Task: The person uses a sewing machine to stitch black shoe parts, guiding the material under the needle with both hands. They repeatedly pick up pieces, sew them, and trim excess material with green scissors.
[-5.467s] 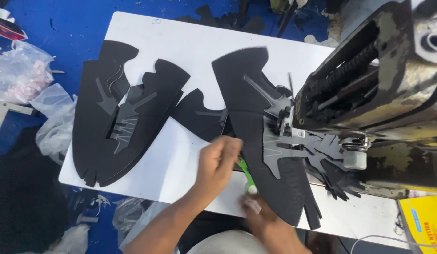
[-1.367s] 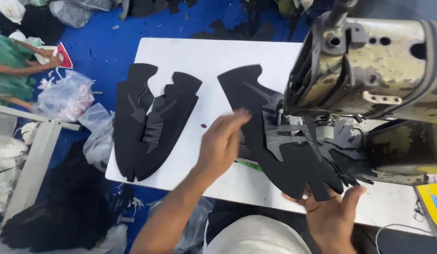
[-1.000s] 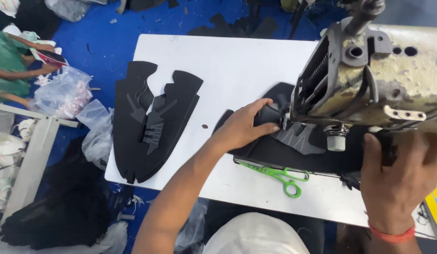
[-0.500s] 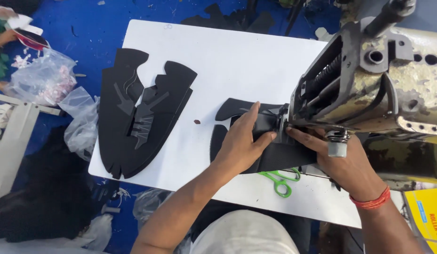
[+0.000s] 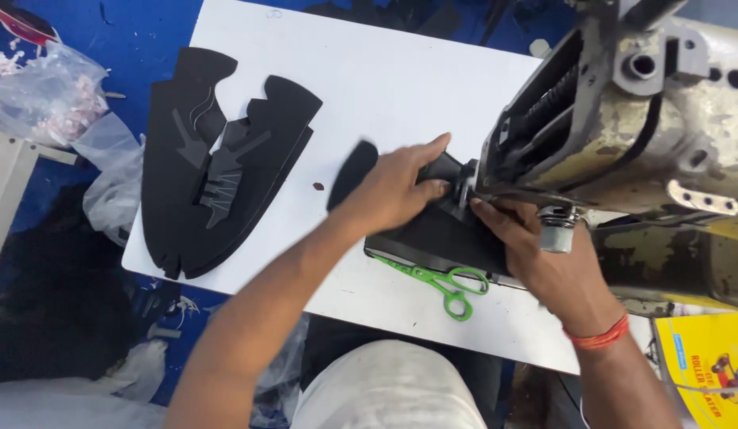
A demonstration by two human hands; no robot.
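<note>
**Black piece held at the sewing machine head**

A white tabletop (image 5: 400, 87) is spread across the view, with blue floor around it; its right side is taken up by a worn sewing machine (image 5: 623, 119), seen from above; on the left of the tabletop a stack (image 5: 218, 167) of black cut pieces is laid flat, well apart from the hands; beside the tabletop's left edge clear bags (image 5: 59, 95) are heaped.

A black piece (image 5: 432, 238) is laid in front of the machine, its far end tucked under the machine head; the left hand (image 5: 397, 187) is pressed flat on it, fingers spread and closed on nothing, with a curled flap of the piece rising just beside the wrist; the right hand (image 5: 544, 254) is set on the piece's right part, fingertips at the foot of the machine; whether anything is pinched there cannot be told.

Green scissors (image 5: 440, 280) are left on the tabletop just beside the piece's near edge, untouched.

The step in hand is judged to be the lining-up of the piece under the needle; for the next move an even feed and fingers kept off the needle line would be called for.
</note>
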